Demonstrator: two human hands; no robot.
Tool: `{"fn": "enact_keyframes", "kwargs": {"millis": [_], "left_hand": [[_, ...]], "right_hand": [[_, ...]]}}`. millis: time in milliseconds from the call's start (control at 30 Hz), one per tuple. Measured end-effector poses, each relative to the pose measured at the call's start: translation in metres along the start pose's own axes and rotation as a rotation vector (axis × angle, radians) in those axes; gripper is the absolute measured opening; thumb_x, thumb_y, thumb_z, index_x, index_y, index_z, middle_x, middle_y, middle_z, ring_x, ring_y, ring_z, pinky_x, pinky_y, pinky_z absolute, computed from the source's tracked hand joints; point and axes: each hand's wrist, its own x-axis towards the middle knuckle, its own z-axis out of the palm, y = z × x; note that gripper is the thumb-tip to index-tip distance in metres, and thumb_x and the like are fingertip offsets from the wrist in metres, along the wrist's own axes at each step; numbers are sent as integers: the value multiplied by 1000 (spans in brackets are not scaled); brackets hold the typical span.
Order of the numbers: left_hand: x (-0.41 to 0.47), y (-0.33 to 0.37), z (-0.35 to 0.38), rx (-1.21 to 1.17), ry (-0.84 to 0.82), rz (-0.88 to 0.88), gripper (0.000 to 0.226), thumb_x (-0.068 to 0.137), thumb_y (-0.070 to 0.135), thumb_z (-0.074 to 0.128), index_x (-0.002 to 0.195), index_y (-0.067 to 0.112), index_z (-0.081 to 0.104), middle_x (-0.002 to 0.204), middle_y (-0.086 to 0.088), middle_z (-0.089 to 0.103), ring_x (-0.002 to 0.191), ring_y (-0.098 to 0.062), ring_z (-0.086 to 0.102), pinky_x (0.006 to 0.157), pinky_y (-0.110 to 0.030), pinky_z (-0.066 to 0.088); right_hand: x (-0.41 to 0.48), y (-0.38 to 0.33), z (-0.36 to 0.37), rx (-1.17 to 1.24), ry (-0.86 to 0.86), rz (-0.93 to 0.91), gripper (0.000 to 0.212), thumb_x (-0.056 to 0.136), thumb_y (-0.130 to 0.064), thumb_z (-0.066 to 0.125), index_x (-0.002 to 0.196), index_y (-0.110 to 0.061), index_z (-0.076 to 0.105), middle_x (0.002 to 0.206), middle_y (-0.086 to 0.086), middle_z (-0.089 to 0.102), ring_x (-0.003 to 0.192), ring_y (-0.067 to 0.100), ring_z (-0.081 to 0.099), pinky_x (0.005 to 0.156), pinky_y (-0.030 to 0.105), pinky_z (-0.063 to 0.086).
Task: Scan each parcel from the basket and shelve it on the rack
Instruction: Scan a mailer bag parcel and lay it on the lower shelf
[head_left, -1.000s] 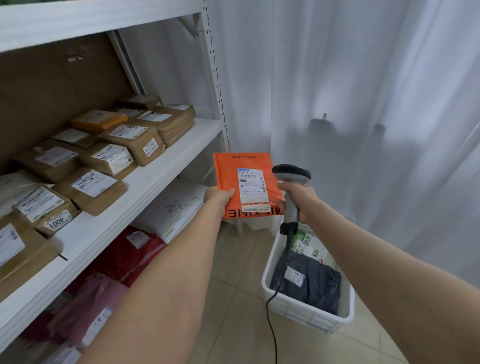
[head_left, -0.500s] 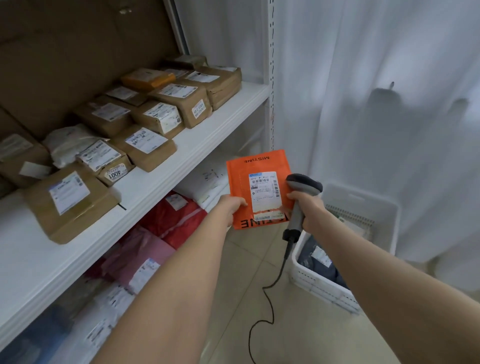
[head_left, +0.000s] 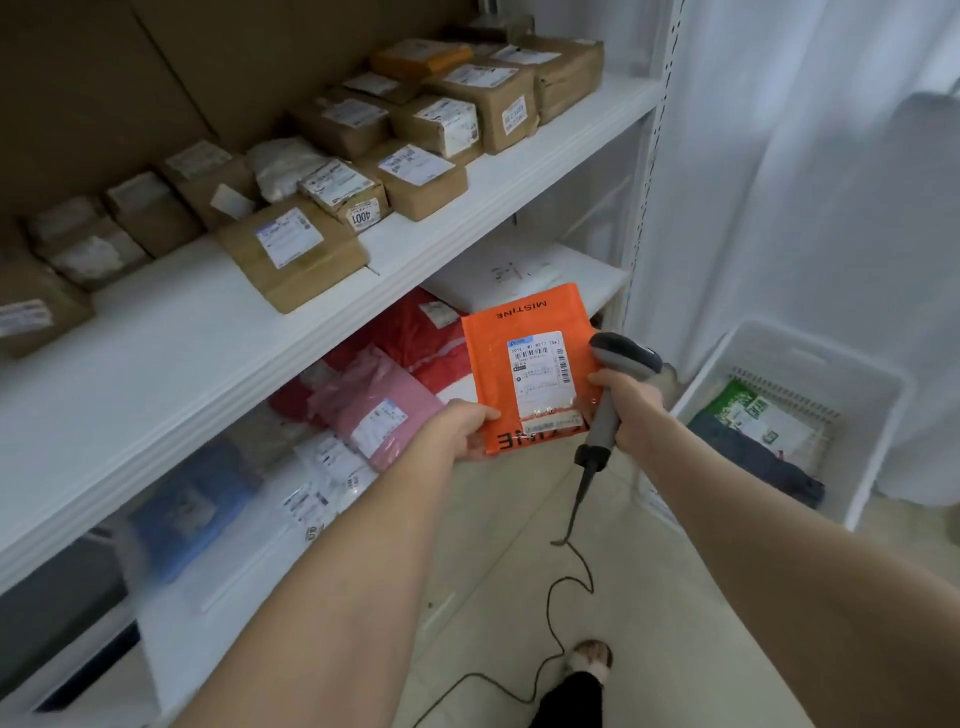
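- The orange parcel is a flat mailer printed "MISTINE" in dark letters along its far and near edges, with a white shipping label on its face.
- The left hand holds it by the near left corner, thumb on top, in front of the lower shelf of the rack.
- The right hand grips the handle of a grey scanner, whose head sits just beside the label's right edge; its black cable trails to the tiled floor.
- The white basket stands on the floor to the right, near a white curtain, and holds a dark parcel and a green-and-white one.
- Brown labelled boxes crowd the middle shelf.
- Red, pink, white and blue mailers fill the lower shelf right behind the orange parcel.
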Motion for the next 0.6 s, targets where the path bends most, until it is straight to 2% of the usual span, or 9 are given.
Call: {"fn": "enact_keyframes", "kwargs": {"millis": [67,133,167,233,300,333,433,533,600], "left_hand": [[-8,-30,-19,5,-6,-58,3,96,7,52,97,8,54,83,-7,63,70,-17,60,88,-41,53],[-12,-55,-39,17,17,-55,9,96,7,53,104,7,57,93,-9,67,68,-15,59,80,-38,54],[-15,-66,-51,15,44,-43,17,95,6,55,112,4,57,101,-11,67,67,-15,58,74,-36,54],[-19,-86,-74,2,111,-19,28,94,4,57,121,-1,56,100,-12,66,65,-14,58,70,-34,54],[-21,-104,-97,-34,167,-9,29,91,1,59,121,-2,56,98,-13,65,62,-14,57,74,-36,53],[-20,-113,-108,-57,186,-12,29,91,-1,60,120,-2,57,100,-14,65,61,-14,57,75,-36,52],[-18,-141,-147,-108,225,-44,27,90,-2,59,117,3,59,96,-11,64,64,-15,60,73,-35,52],[-3,-171,-190,-179,273,-84,25,90,-4,59,112,8,58,97,-10,65,81,-22,64,69,-36,55],[11,-191,-220,-256,308,-94,26,89,-7,57,109,10,56,99,-11,64,85,-25,63,72,-40,56]], "right_hand": [[-12,24,6,-41,-13,18,25,80,-4,70,92,-9,49,101,13,65,91,30,67,77,45,58],[-26,44,17,-83,-43,49,26,81,-5,70,98,-9,51,92,10,64,75,25,66,58,37,56],[-33,55,23,-97,-69,66,26,82,-5,69,100,-8,51,92,11,64,72,25,65,55,35,55],[-43,76,38,-113,-128,92,27,83,-4,67,105,-6,50,100,15,64,76,27,65,63,38,58],[-52,97,56,-135,-154,110,30,84,-3,66,110,-5,50,110,18,63,85,30,64,80,43,58],[-56,106,66,-146,-164,112,32,85,-2,65,113,-4,51,111,19,63,87,30,64,84,44,58],[-69,137,99,-178,-224,116,29,86,-1,64,113,-1,52,109,19,61,87,31,63,83,44,56],[-74,173,136,-221,-266,147,28,87,-2,63,113,-2,52,110,20,59,91,32,60,81,42,55],[-73,202,163,-215,-304,152,21,87,-1,62,106,-1,54,106,21,58,88,33,59,79,42,55]]}}
